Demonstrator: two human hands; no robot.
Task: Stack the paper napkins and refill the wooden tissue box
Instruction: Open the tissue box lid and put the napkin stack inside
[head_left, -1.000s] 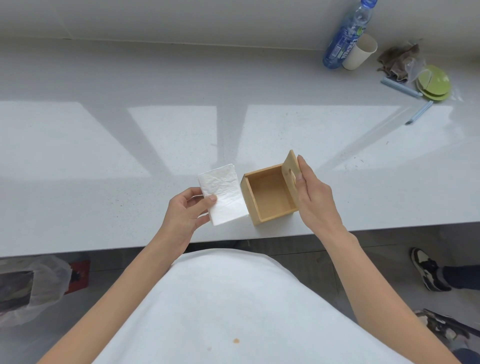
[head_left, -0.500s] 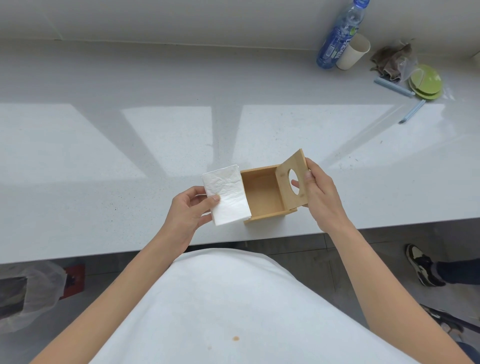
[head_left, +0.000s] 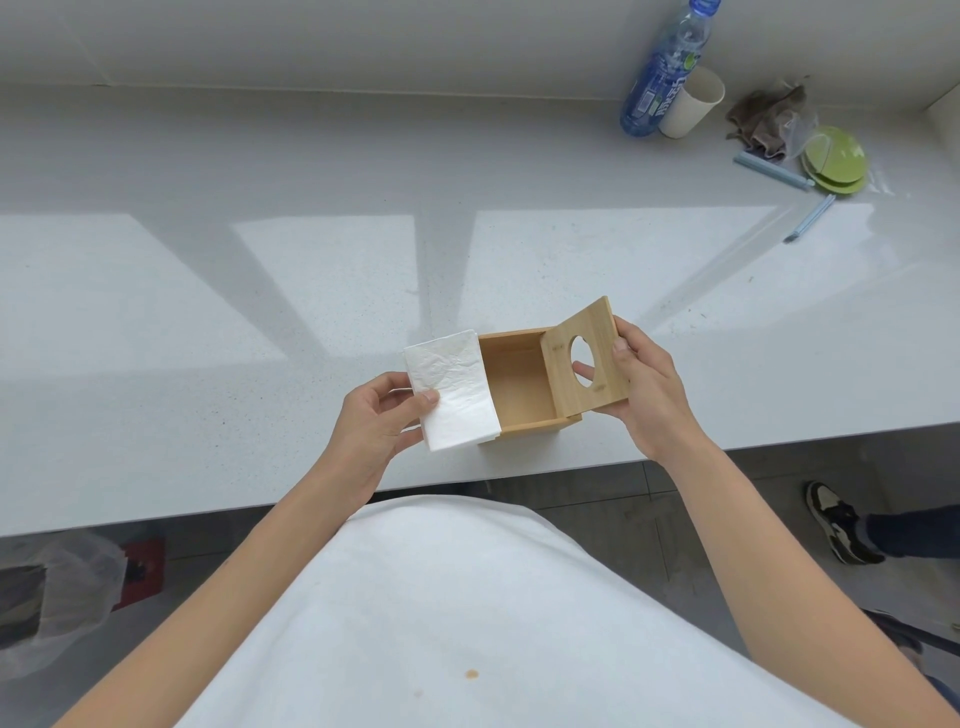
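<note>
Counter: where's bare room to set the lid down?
Free: counter left of the napkins; the wide band between the wooden box and the back wall; the strip right of the right hand holding the lid. Crowded: far right corner, with bottle, cup, cloth and green plates.

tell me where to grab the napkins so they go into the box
Pinch the napkins along their left edge from the left, thumb on top, fingers beneath, as the left hand does. The stack is flat and its right edge overlaps the open box, so that edge is left free to lead in. The right hand holds the lid up.
</note>
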